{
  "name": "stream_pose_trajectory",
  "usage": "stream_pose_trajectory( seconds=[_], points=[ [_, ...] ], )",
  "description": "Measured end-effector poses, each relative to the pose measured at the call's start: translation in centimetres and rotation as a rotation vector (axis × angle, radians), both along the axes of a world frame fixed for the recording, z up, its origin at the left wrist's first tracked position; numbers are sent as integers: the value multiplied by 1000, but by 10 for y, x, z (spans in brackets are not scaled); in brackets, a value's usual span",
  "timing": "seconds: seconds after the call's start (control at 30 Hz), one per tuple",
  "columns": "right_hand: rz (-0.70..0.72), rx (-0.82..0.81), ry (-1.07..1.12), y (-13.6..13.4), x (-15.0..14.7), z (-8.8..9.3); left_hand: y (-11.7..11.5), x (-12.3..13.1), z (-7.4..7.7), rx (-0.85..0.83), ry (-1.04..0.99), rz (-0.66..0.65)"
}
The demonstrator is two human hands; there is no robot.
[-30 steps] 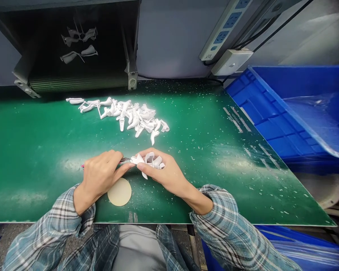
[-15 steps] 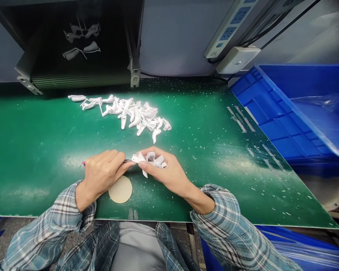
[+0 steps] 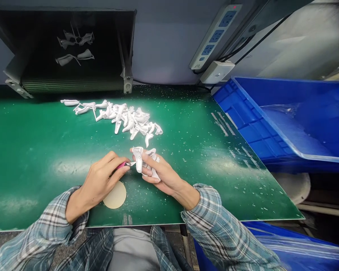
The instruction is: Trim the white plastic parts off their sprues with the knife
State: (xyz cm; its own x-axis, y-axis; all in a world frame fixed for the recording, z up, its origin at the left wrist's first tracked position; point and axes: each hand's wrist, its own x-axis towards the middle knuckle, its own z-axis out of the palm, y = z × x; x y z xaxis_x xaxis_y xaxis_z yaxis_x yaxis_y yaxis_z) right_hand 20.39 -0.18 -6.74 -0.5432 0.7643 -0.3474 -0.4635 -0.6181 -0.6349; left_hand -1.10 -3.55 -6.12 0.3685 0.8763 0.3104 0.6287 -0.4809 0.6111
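My left hand (image 3: 100, 180) is closed around a small knife (image 3: 123, 165) with a pink handle. Its short pale blade points right, close to a white plastic part (image 3: 138, 158). That part stands roughly upright at the fingertips of my right hand (image 3: 169, 175). More white plastic parts are bunched in the same hand, half hidden by the fingers. Beyond both hands, a loose pile of similar white parts (image 3: 130, 118) lies on the green table (image 3: 59, 143). A round cream disc (image 3: 115, 195) rests on the tabletop, just below my left hand.
At the back left, a dark conveyor (image 3: 73, 81) carries several white parts still joined by thin sprues. A blue crate (image 3: 271, 128) stands beyond the table's right edge. A power strip (image 3: 214, 37) is on the back wall. Small white shavings dot the tabletop.
My right hand has turned the front white part upright and spread its fingers differently around the bunch. The knife in my left hand has swung, its pink handle now showing near the fingertips. The view has shifted right.
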Motion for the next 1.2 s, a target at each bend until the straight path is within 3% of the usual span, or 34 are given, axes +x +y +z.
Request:
stream_pose_trajectory(
  seconds=[0.37,0.67,0.8,0.87,0.9,1.0,1.07,1.13,1.2],
  points=[
    [10,25,-70,-2,-1,0,-2,-2,9,-10,139,19],
    [-29,36,-77,-8,-8,-3,-2,-3,-5,417,322,181],
    [52,10,-75,-11,-9,-4,2,-11,0,493,202,321],
    [78,-2,-71,-12,-10,-4,1,-11,3,401,54,360],
    [65,-3,-70,-12,-10,-4,1,-9,4,274,-26,338],
    [-15,32,-90,-12,-11,-6,-3,0,4,-309,-288,176],
    [-22,78,-125,-12,-10,-7,-3,5,6,-558,-446,106],
    [19,111,-133,-11,-10,-8,-1,6,8,-557,-520,134],
    [81,101,-111,-10,-9,-9,0,4,10,-422,-477,205]
  ],
)
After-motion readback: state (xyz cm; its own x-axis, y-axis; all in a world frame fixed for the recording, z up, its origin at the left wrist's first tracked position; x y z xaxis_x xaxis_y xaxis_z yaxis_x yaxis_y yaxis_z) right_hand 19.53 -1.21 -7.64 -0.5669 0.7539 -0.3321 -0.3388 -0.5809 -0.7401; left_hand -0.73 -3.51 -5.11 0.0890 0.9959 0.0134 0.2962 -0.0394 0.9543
